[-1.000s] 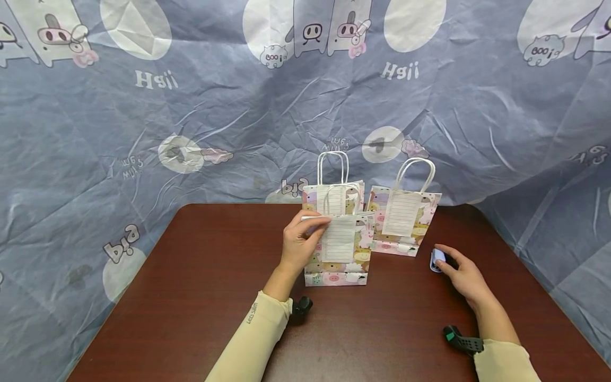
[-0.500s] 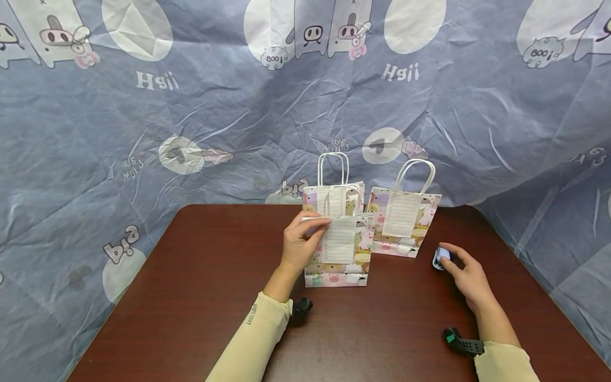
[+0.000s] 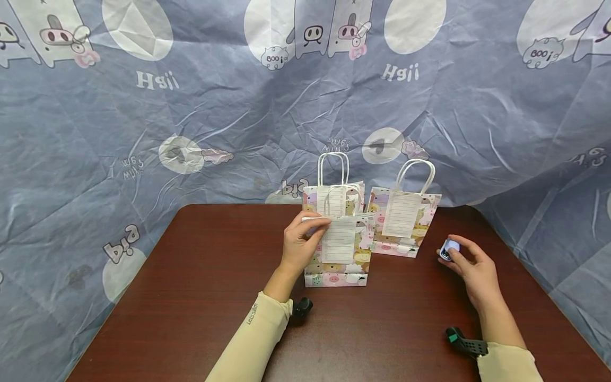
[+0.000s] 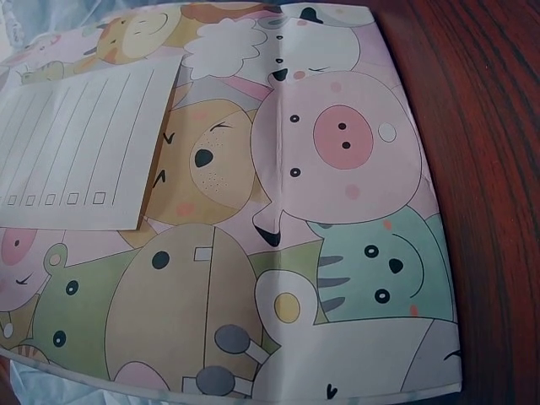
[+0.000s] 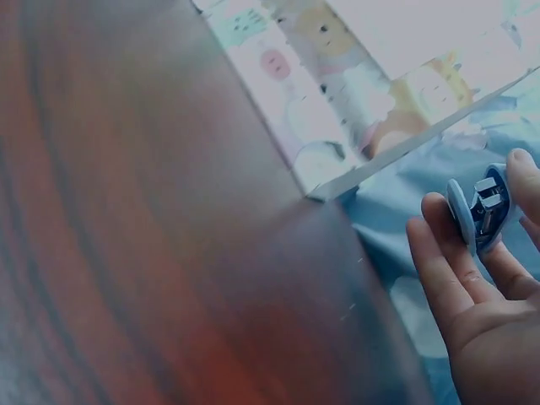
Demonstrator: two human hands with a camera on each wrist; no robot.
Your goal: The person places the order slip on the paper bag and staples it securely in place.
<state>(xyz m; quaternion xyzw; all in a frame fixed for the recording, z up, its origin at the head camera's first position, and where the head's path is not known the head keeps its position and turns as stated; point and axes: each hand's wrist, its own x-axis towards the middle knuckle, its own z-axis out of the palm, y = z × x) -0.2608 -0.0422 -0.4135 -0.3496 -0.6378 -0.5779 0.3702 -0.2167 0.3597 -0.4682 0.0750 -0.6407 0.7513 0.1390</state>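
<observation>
Near the top left corner of the front gift bag (image 3: 363,252), my left hand (image 3: 297,244) pinches the upper edge between thumb and fingers. This bag stands upright, printed with cartoon animals, and a lined white paper sheet (image 3: 338,246) lies against its front. The left wrist view shows the bag's printed face (image 4: 211,287) close up; the left hand is out of that view. To the right, my right hand (image 3: 479,273) holds a small light-blue mini stapler (image 3: 448,249) between thumb and fingers, close over the table. The metal inside the stapler (image 5: 488,207) shows in the right wrist view.
A second gift bag (image 3: 310,197) stands behind the front one, partly hidden. A third bag (image 3: 425,217) leans at the back right, also with a lined sheet (image 3: 402,215). The dark red table (image 3: 215,297) ends at a blue patterned cloth (image 3: 229,106).
My right hand has moved slightly up and right with the mini stapler and turned it. The left hand and the bags have stayed in place.
</observation>
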